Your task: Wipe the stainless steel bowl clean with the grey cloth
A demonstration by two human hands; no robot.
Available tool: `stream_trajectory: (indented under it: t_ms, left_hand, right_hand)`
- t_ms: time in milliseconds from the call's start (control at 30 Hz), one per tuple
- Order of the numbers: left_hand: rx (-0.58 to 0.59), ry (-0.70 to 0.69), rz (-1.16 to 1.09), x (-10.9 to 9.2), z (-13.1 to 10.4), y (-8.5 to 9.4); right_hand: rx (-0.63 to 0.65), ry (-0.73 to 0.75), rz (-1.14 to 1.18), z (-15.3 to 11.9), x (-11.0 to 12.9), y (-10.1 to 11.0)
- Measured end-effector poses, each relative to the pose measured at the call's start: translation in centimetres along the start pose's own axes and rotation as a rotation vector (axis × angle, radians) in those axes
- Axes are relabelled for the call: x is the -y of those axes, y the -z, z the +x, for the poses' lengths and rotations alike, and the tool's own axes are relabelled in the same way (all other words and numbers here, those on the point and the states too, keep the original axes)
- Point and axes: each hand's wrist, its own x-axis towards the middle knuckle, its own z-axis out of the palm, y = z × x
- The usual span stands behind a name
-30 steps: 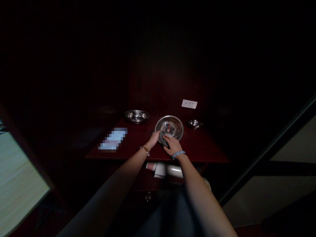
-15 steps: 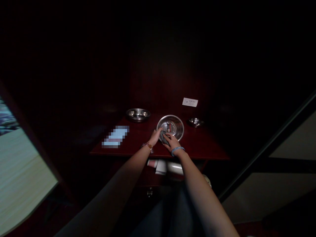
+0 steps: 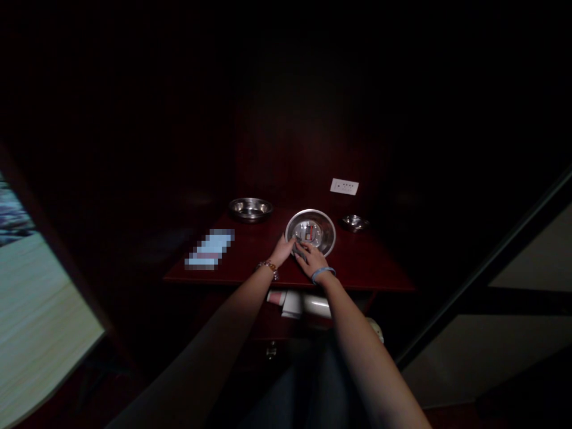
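A shiny metal bowl (image 3: 328, 229) is tilted toward me over the dark red desk, with a red and black label on its inner bottom. My left hand (image 3: 282, 250) grips the bowl's rim at the near left, thumb over the edge. In my right hand (image 3: 311, 260) is a grey cloth (image 3: 299, 252), pressed by the fingers against the near left inside wall of the bowl. Part of the cloth is hidden under the fingers.
On the desk (image 3: 250, 256), a wide metal basin (image 3: 251, 210) stands at the back left and a small metal bowl (image 3: 354, 223) at the back right. A blurred pale flat object (image 3: 210, 249) lies left. White rolled items (image 3: 313, 305) sit on the shelf below. A socket (image 3: 344, 186) is on the wall.
My right hand and the cloth have shifted slightly down toward the bowl's near rim. The bowl's tilt has changed a little, and my left hand stays on the rim.
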Motion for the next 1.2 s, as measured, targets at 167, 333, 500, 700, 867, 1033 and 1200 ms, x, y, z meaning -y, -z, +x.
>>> stream_trajectory:
  t_ms: [167, 333, 500, 700, 867, 1033, 1200]
  left_hand:
    - [0.0, -0.009, 0.01, 0.6, 0.5, 0.5]
    - [-0.011, 0.008, -0.003, 0.4, 0.4, 0.5]
    - [0.022, 0.013, -0.004, 0.2, 0.3, 0.4]
    - [-0.011, 0.006, 0.016, 0.2, 0.4, 0.4]
    - [-0.053, -0.015, 0.045, 0.6, 0.6, 0.6]
    - [-0.043, -0.031, 0.068, 0.9, 0.8, 0.6]
    - [-0.015, -0.011, 0.042, 0.9, 0.8, 0.4]
  right_hand:
    - [0.051, -0.038, -0.089, 0.0, 1.1, 1.3]
    - [0.027, -0.12, -0.202, 0.1, 1.3, 2.5]
    - [-0.083, -0.231, -0.283, -0.3, 0.9, 3.2]
    - [-0.159, -0.278, -0.262, -0.6, 0.8, 2.9]
    - [-0.083, -0.213, -0.268, -0.5, 0.3, 1.9]
    - [-0.016, -0.233, -0.2, -0.7, -0.6, 1.4]
    - [0.005, -0.247, -0.165, -0.9, -1.0, 1.3]
